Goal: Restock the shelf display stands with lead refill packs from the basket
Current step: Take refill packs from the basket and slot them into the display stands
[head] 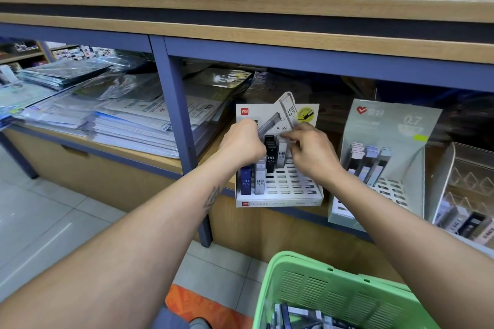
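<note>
A white display stand (278, 196) sits on the shelf with blue, white and black HB 0.5 lead refill packs (259, 181) in its left slots. My left hand (242, 141) hovers over the stand's back left, fingers curled against the black packs (270, 159); its palm side is hidden. My right hand (311, 153) pinches the top of a white pack (281, 153) standing beside the black ones. The green basket (334, 294) stands low in front of me, with more packs (294, 315) inside.
A grey-green 0.7 stand (387, 157) with pastel packs is to the right, then a clear tray (465, 195). Stacks of wrapped paper goods (128, 120) fill the left bay, behind a blue shelf post (184, 128). Brand signs hang above.
</note>
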`<move>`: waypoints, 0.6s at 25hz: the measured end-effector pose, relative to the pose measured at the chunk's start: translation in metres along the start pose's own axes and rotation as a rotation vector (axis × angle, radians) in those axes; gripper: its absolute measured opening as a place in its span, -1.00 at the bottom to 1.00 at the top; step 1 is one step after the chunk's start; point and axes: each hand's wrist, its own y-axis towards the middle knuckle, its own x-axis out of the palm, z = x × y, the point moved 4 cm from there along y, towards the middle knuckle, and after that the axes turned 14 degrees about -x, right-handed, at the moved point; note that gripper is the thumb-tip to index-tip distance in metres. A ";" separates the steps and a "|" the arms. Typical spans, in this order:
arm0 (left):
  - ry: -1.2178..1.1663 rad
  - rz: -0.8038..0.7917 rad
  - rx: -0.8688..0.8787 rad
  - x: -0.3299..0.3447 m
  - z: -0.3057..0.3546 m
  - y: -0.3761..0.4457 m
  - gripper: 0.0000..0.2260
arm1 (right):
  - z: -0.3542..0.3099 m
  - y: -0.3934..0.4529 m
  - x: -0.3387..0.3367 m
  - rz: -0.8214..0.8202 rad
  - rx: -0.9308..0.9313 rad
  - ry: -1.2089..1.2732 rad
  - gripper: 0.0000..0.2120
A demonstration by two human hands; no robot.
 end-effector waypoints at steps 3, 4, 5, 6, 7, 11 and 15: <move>-0.107 -0.082 0.015 -0.007 0.007 -0.008 -0.88 | -0.004 -0.003 -0.021 0.135 0.134 0.492 -0.64; -0.131 -0.147 0.018 -0.007 0.010 -0.012 -0.88 | -0.008 -0.004 -0.026 0.146 0.178 0.719 -0.64; -0.129 -0.209 0.023 -0.006 0.013 -0.017 -0.88 | -0.013 -0.004 -0.031 0.146 0.202 0.882 -0.67; -0.101 -0.252 0.033 -0.004 0.015 -0.021 -0.89 | -0.017 -0.005 -0.037 0.145 0.213 0.955 -0.72; -0.070 -0.272 0.040 -0.002 0.017 -0.024 -0.89 | -0.019 -0.006 -0.041 0.155 0.229 0.986 -0.77; -0.227 -0.388 0.002 -0.001 0.017 -0.027 -0.86 | -0.012 -0.012 -0.050 0.200 0.351 0.955 -0.78; -0.308 -0.484 -0.032 -0.008 0.008 -0.027 -0.86 | -0.003 -0.016 -0.058 0.239 0.389 0.893 -0.71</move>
